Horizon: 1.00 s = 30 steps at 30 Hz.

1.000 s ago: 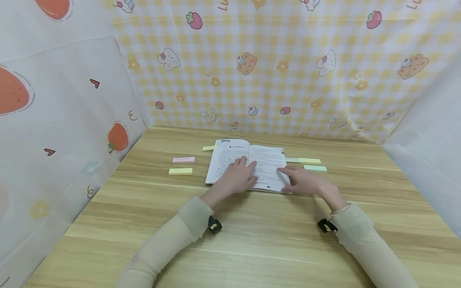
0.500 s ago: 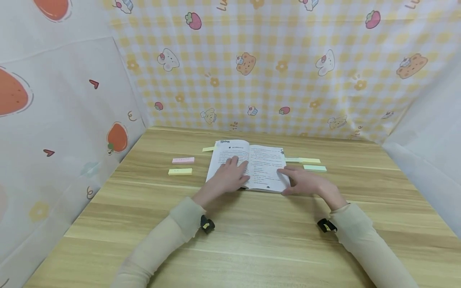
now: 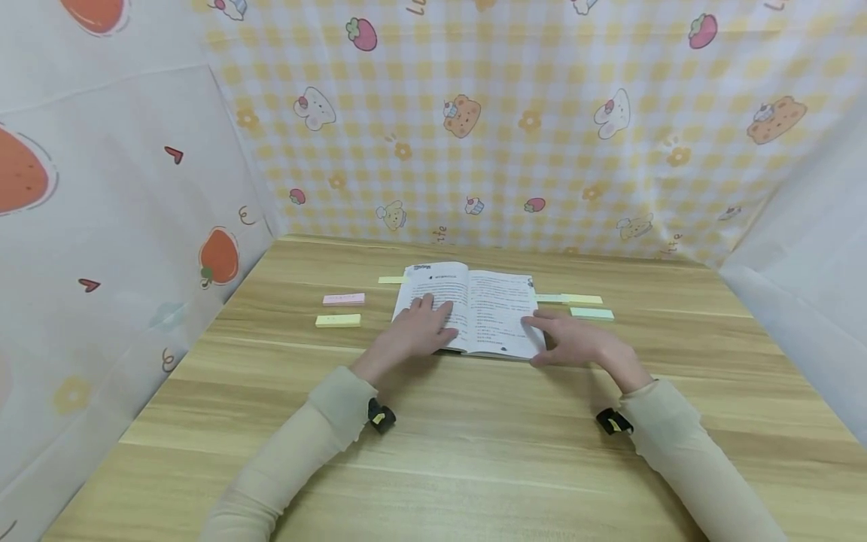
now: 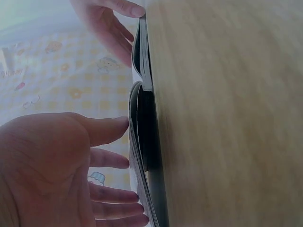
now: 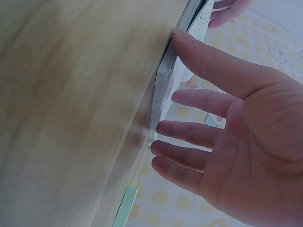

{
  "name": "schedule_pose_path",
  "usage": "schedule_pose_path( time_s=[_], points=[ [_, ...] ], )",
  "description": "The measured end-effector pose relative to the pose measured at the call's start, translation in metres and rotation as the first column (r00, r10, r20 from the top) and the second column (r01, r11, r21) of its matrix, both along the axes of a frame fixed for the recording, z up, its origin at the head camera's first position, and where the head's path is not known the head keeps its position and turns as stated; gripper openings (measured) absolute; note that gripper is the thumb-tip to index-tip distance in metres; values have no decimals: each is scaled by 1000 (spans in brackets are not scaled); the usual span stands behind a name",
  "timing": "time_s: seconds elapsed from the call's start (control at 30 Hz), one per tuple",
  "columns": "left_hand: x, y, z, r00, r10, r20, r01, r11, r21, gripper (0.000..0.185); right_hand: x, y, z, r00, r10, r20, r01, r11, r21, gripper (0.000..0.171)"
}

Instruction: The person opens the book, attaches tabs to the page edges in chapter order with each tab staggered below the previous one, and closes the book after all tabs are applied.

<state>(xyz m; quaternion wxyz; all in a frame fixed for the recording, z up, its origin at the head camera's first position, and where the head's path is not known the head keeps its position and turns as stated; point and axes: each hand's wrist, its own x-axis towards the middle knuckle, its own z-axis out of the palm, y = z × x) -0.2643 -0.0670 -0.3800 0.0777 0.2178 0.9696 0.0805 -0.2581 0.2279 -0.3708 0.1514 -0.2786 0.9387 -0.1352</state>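
Note:
An opened book (image 3: pixel 503 312) with printed pages lies on the wooden table. My left hand (image 3: pixel 415 330) rests on its left page with fingers spread; in the left wrist view the fingertips of the left hand (image 4: pixel 52 165) touch the page, and a dark gap shows under that side of the book (image 4: pixel 147 56). At the right page's lower outer corner is my right hand (image 3: pixel 569 339), thumb at the front edge and fingers along the side. The right wrist view shows the right hand (image 5: pixel 236 127) with its thumb against the book's edge (image 5: pixel 163 80) and fingers extended.
Left of the book lie a pink sticky-note pad (image 3: pixel 343 299) and a yellow pad (image 3: pixel 338 321). A yellow tab (image 3: pixel 391 280) sticks out at its upper left. On the right are a pale green and yellow strip (image 3: pixel 582 299) and a green pad (image 3: pixel 591 313). A patterned curtain (image 3: pixel 515 150) hangs behind.
My left hand has slid left across the book, from near the middle to the left page, uncovering the centre fold. The right hand has stayed at the right corner.

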Motion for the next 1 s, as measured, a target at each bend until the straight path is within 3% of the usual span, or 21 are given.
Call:
schedule_pose_path(
  time_s=[0.3, 1.0],
  points=[
    [5, -1, 5, 1000, 2, 27, -2, 1000, 2, 62, 0, -2, 0, 1000, 4, -3, -4, 1000, 18, 77],
    [2, -1, 1, 1000, -4, 28, 5, 1000, -28, 59, 3, -6, 1, 1000, 12, -12, -12, 1000, 18, 77]
  ],
)
